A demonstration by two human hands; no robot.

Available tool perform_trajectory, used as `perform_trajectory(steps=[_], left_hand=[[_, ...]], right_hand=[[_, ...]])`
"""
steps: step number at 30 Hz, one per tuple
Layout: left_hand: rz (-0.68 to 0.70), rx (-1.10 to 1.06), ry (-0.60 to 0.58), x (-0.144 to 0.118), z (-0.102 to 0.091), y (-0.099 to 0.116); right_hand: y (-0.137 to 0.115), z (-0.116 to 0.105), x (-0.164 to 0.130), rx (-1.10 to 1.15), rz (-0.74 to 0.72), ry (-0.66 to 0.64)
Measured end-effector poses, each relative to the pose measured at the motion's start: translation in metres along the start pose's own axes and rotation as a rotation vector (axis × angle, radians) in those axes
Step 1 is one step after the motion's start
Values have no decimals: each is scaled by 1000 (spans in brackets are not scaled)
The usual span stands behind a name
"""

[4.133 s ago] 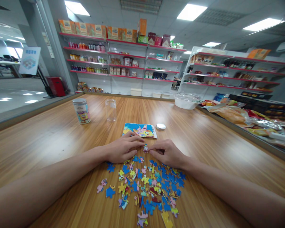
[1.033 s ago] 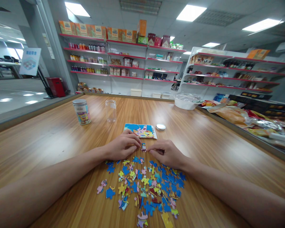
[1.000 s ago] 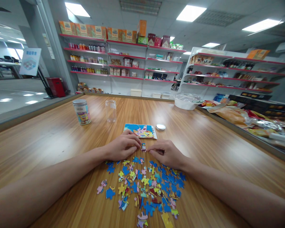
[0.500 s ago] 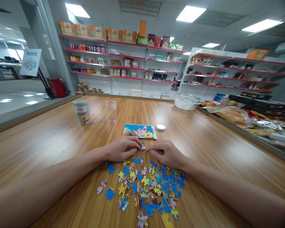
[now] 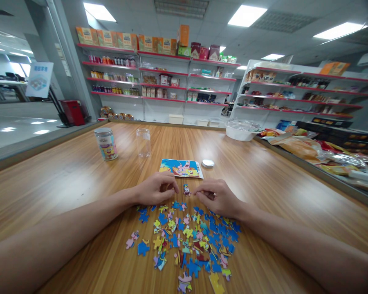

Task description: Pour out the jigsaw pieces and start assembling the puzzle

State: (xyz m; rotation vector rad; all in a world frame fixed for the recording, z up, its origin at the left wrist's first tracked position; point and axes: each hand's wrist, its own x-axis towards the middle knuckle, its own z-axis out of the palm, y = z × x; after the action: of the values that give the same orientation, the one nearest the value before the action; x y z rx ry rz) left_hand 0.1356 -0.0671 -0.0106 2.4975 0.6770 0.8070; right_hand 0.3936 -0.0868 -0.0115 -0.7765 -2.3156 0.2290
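A shop: stocked red-edged shelves (image 5: 159, 73) line the walls.

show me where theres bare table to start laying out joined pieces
Bare wood lies left of the loose pieces, from the left hand out to the printed jar, and right of the right hand. Crowded: the pile itself.

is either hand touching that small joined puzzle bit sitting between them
Apart. The head view shows bare wood on both sides of the small joined puzzle bit, between it and the left hand and the right hand.
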Motion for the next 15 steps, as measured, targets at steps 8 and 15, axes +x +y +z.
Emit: perform_trajectory(steps=[8, 15], left_hand=[[113, 15, -83, 1, 0, 1], [142, 93, -109, 1, 0, 0]], right_hand=[[2, 2, 2, -8, 3, -87], [4, 4, 3, -1, 51, -110]])
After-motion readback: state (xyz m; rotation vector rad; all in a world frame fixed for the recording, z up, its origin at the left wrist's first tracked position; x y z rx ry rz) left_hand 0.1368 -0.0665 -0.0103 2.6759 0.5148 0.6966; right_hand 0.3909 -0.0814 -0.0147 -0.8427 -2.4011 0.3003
